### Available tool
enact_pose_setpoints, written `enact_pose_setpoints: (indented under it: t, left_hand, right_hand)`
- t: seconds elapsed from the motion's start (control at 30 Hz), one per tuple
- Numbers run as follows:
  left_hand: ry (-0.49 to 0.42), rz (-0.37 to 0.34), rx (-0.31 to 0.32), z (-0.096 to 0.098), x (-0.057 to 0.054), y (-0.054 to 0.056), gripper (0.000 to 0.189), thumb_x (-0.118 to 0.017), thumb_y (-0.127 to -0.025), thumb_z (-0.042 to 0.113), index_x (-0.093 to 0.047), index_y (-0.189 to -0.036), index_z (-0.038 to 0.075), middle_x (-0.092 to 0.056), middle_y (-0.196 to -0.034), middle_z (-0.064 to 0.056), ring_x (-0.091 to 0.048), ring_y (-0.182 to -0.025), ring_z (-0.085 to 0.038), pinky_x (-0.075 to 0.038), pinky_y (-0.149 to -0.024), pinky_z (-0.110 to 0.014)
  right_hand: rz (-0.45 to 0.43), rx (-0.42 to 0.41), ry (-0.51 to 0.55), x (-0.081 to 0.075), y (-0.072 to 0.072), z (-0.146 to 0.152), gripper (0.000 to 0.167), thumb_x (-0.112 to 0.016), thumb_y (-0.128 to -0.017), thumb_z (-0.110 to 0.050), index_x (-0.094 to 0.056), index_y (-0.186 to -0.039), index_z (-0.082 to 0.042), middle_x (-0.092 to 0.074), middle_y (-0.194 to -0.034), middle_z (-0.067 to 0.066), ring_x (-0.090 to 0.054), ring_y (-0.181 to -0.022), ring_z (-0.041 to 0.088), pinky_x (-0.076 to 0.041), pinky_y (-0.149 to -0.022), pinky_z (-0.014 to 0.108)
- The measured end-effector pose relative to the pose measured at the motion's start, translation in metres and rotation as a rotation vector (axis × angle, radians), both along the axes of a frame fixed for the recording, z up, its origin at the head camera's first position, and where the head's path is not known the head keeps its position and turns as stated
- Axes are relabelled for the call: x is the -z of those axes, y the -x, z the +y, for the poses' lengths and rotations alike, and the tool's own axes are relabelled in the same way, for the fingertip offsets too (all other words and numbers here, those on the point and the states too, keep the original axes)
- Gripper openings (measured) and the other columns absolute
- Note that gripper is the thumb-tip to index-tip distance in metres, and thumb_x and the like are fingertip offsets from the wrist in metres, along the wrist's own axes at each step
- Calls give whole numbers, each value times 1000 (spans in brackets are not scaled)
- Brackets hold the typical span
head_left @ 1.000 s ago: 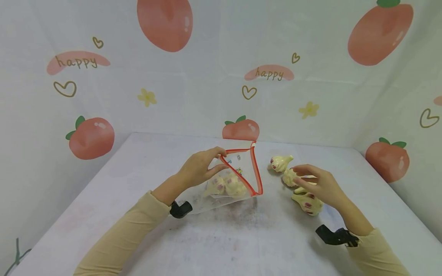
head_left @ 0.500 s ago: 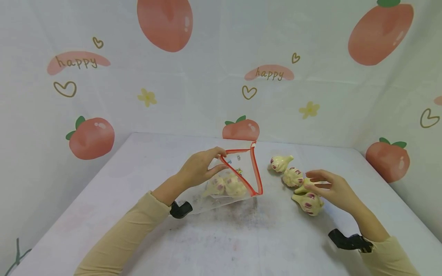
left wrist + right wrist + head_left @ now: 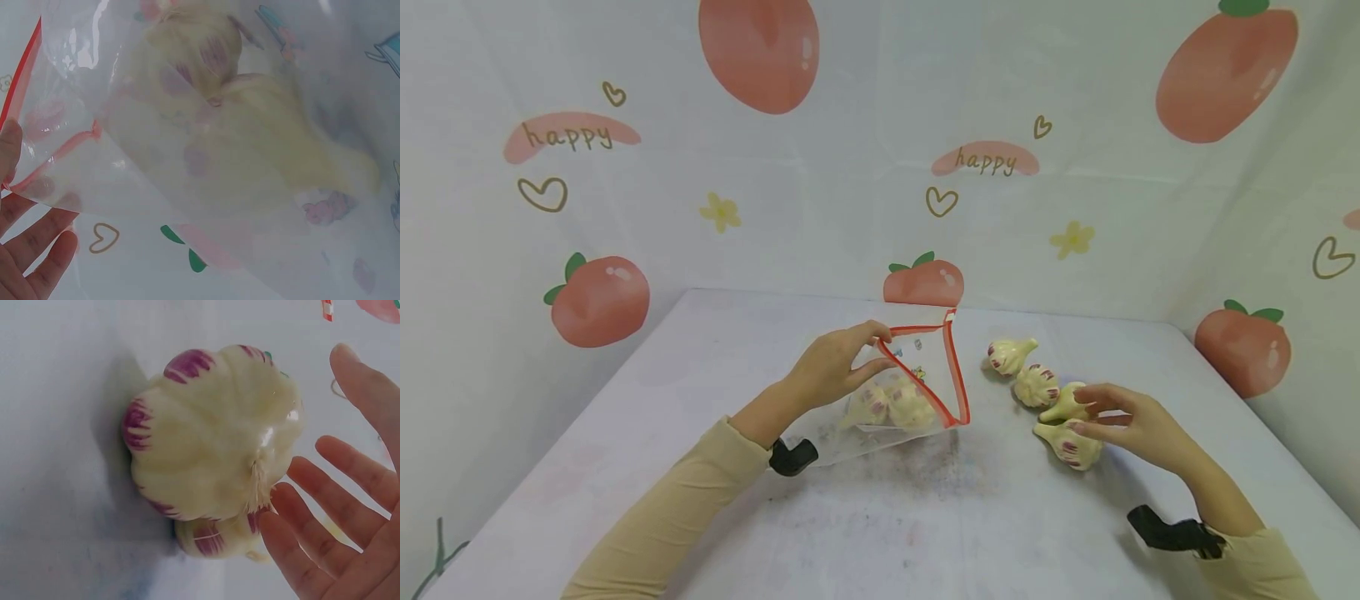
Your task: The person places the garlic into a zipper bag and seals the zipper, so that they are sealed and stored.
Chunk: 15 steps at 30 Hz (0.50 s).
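My left hand (image 3: 831, 362) pinches the red-edged mouth of a clear zip bag (image 3: 957, 367) between thumb and fingers, keeping it spread. Inside the bag lie garlic bulbs (image 3: 910, 404), blurred through the plastic in the left wrist view. To the right, several cream garlic bulbs with purple streaks sit in a line: a far bulb (image 3: 1009, 356), a second bulb (image 3: 1037, 386), a third bulb (image 3: 1062, 406) and a nearest bulb (image 3: 1072, 446). Over the two nearest ones hovers my right hand (image 3: 1138, 421), fingers loosely spread. In the right wrist view its fingertips are beside a large bulb (image 3: 212, 437).
The white tabletop (image 3: 880, 525) has faint dark smudges near the bag. A white curtain (image 3: 835, 208) printed with peaches, hearts and "happy" hangs behind and at both sides. Black camera mounts (image 3: 793, 457) sit on both wrists.
My right hand has moved right and toward me, away from the second bulb to the nearer ones. The second bulb shows fully now. My left hand and the bag have stayed put.
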<state>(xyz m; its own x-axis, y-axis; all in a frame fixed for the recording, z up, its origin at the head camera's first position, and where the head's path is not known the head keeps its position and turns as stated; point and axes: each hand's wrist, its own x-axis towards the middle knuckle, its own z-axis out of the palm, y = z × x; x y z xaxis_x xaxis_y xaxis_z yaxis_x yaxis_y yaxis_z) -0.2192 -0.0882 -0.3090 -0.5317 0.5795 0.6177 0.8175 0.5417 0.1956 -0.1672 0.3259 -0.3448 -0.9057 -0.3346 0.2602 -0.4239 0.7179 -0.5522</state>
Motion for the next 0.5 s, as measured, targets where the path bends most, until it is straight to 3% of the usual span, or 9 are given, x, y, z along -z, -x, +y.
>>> enact_pose_setpoints:
  t: [0.5]
  left_hand:
    - [-8, 1, 11, -1, 0, 0, 29, -69, -85, 22, -55, -107, 8, -67, -98, -3, -69, -89, -21, -52, -66, -31]
  right_hand:
    - [-38, -71, -14, 11, 2, 7, 44, -78, -73, -11, -61, -111, 1, -67, -101, 9, -52, -89, -16, -52, -70, 20]
